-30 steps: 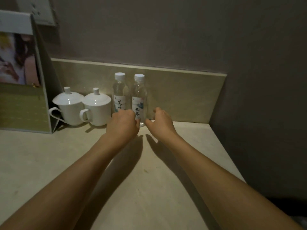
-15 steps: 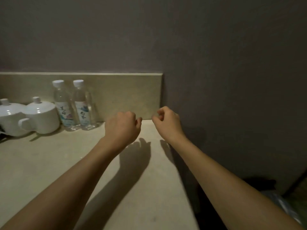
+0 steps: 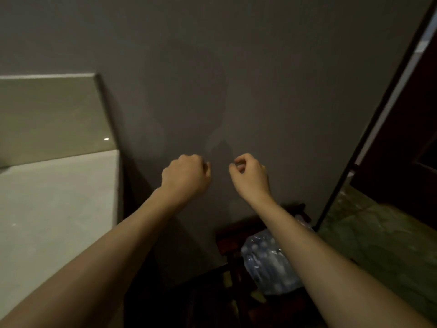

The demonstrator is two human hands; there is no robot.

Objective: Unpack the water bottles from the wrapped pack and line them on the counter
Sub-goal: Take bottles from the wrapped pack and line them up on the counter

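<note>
A plastic-wrapped pack of water bottles (image 3: 269, 263) lies low down at the bottom centre-right, on a dark wooden stand (image 3: 227, 235) beside the counter. My right forearm crosses over part of it. My left hand (image 3: 186, 177) and my right hand (image 3: 250, 175) hang in the air in front of the grey wall, well above the pack, both curled into loose fists with nothing in them. The pale counter (image 3: 54, 209) fills the left side. No bottles on it are in view.
A beige backsplash (image 3: 49, 117) runs along the counter's rear and ends at the grey wall (image 3: 236, 67). A dark vertical frame edge (image 3: 354, 150) slants down the right side, with greenish patterned floor (image 3: 378, 233) beyond it.
My view has swung right, away from the two bottles and the white cups, which have left the frame. Both hands moved off the counter to the right, and the wrapped pack came into view.
</note>
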